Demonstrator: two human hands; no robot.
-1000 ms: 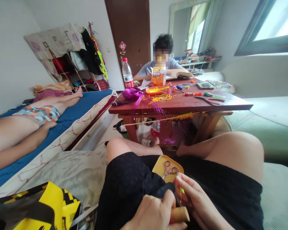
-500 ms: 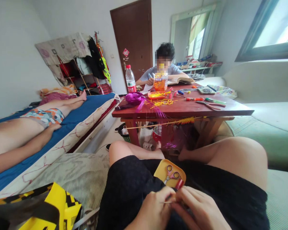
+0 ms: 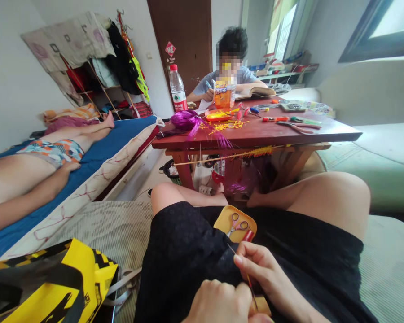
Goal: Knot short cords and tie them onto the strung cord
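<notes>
Moved apart: the right hand [image 3: 261, 264] pinches a thin rod [image 3: 231, 249]; left hand [image 3: 220, 299] grips tan cylinder [image 3: 263, 306].

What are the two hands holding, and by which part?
The right hand pinches a thin stick, leaving one end poking out past the fingertips. The left hand grips a light brown block around its left part.

A red-brown table [image 3: 323, 133] carries a water bottle [image 3: 178, 92] at ten o'clock, a purple bundle [image 3: 185, 120] at nine, loose yellow strands [image 3: 228, 126] at eight, a drink bottle [image 3: 224, 96] at eleven, an open book [image 3: 261, 91] at twelve and pliers [image 3: 298, 127] at three. At the view's six o'clock, a yellow tray [image 3: 222, 220] holds scissors [image 3: 237, 226].
</notes>
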